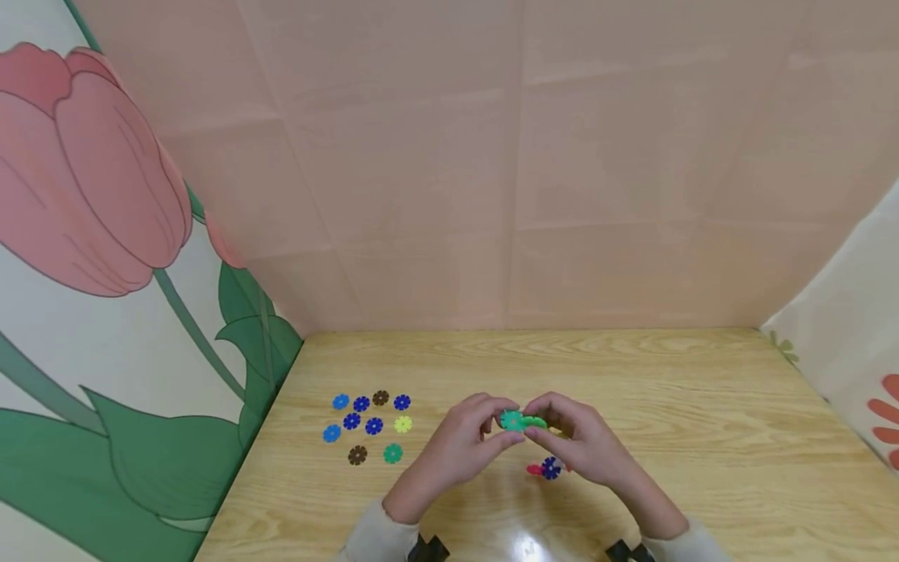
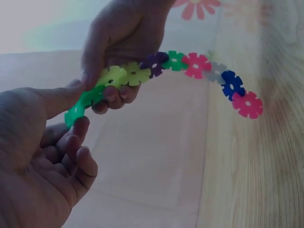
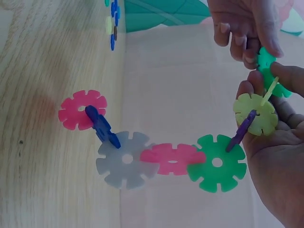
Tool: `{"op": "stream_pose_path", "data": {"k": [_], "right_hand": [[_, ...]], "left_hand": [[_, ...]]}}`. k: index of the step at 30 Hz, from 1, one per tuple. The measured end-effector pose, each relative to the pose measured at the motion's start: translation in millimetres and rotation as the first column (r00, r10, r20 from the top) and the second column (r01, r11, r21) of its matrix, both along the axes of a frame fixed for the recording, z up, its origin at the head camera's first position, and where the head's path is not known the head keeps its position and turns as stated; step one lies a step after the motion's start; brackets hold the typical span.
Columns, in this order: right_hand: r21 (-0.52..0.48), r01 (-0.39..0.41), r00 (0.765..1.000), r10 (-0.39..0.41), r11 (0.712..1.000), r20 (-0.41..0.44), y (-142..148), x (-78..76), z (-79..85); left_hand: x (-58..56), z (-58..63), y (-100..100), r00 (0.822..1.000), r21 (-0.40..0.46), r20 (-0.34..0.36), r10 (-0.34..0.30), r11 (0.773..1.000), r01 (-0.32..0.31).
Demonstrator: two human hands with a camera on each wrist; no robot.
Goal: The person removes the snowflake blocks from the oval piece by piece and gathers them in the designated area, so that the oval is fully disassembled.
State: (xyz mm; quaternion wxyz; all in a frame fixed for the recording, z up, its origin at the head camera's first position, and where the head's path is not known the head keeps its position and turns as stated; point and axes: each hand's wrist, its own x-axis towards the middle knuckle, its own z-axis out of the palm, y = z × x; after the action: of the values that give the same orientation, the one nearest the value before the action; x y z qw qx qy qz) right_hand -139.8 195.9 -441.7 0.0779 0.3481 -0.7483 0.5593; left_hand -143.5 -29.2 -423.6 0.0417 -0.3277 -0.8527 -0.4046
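Note:
Both hands hold a curved chain of slotted plastic flower discs above the table. At one end, my left hand [image 1: 463,441] pinches a teal-green disc [image 1: 512,421] between thumb and fingers. My right hand [image 1: 579,437] grips the chain close by, at a bright green disc [image 2: 93,96] and yellow discs [image 3: 255,114]. From there the chain hangs free: purple [image 3: 241,130], green [image 3: 217,175], pink [image 3: 173,166], translucent grey [image 3: 114,166], dark blue [image 3: 102,126] and a pink end disc [image 3: 76,116]. The slots joining teal and bright green are partly covered by fingers.
Loose discs lie on the wooden table [image 1: 702,437] left of my hands: several blue ones [image 1: 374,425], two brown [image 1: 357,455], a yellow [image 1: 403,424] and a green [image 1: 392,453]. A pinkish cloth [image 1: 520,195] hangs behind, and a tulip-printed panel [image 1: 105,179] stands at left.

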Motion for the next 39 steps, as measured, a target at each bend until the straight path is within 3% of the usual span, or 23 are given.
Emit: {"op": "stream_pose_path", "data": {"k": [5,11,26,32,39], "right_hand": [[0.059,0.035,0.999,-0.035,0.998,-0.006,-1,0.1,0.6],[0.071,0.02,0.999,-0.017,0.997,-0.044,-1,-0.3,1.3],[0.033,0.048,0.992,-0.044,0.998,-0.114,-4,0.6,1.7],[0.041,0.121,0.987,-0.116,0.992,-0.111,-6,0.3,0.4],[0.03,0.114,0.99,-0.111,0.993,-0.087,-4,-2.0,-0.5]], "left_hand": [[1.2,0.6,0,0.999,-0.022,-0.015,0.032,0.999,-0.033],[2.6,1.5,-1,0.999,-0.043,-0.022,0.039,0.998,-0.04],[-0.2,0.3,-3,1.0,-0.062,-0.013,-0.016,0.998,0.015],[0.1,2.7,-3,0.999,-0.043,-0.026,0.03,0.999,-0.031],[-8.8,0.3,-18,0.995,-0.048,0.001,0.098,0.994,-0.098]]}}
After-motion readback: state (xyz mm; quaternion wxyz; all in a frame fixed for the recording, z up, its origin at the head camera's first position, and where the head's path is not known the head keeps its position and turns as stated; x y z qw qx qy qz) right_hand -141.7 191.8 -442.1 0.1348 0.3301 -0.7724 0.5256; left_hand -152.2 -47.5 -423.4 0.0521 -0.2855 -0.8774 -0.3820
